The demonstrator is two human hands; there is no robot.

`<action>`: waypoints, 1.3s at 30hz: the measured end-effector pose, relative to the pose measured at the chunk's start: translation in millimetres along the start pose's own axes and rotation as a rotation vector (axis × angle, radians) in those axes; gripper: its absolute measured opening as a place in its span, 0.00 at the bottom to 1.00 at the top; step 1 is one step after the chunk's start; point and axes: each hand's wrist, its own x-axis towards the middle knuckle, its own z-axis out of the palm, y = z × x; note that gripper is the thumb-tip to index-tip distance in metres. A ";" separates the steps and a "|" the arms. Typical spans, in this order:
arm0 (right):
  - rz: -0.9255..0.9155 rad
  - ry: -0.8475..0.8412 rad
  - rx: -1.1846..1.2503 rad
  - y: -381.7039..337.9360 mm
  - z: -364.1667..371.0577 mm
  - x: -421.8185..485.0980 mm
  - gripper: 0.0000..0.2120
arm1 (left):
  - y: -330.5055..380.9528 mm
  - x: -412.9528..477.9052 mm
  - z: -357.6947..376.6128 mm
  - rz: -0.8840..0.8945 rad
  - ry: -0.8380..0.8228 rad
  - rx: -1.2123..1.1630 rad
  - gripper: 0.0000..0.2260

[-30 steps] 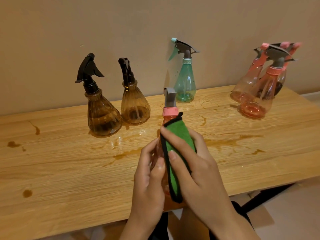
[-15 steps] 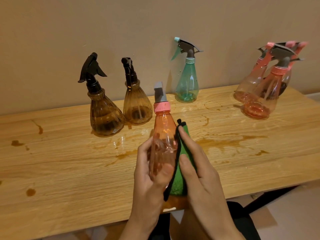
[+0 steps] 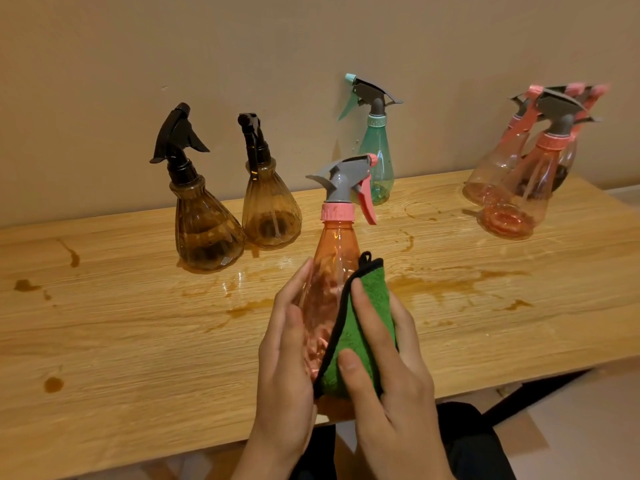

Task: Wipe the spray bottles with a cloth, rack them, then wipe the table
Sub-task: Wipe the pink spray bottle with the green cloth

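Two hands at 6 o'clock | our left hand (image 3: 287, 368) wraps the upright orange bottle (image 3: 334, 268) | our right hand (image 3: 391, 386) clasps the green cloth (image 3: 360, 327) against its 3 o'clock side.

Our left hand (image 3: 287, 368) and right hand (image 3: 394, 382) are bare past the wrists, with short nails, and we wear dark clothing (image 3: 467, 441) over our lap.

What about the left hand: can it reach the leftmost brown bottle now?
Probably not yet: left hand grips the orange bottle while the right hand holds the green cloth to it. Nothing else stands before the leftmost brown bottle.
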 end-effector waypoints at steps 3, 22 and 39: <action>0.008 0.013 0.107 -4.5 -4.0 11.6 0.20 | -2.1 -1.9 -1.8 0.052 -0.038 0.048 0.28; -0.043 0.002 0.021 -0.7 1.6 29.0 0.21 | -2.2 0.6 -3.0 0.047 -0.019 0.008 0.20; -0.034 -0.020 0.075 -11.1 -5.9 46.7 0.24 | 0.3 0.8 -1.5 0.040 -0.005 0.028 0.20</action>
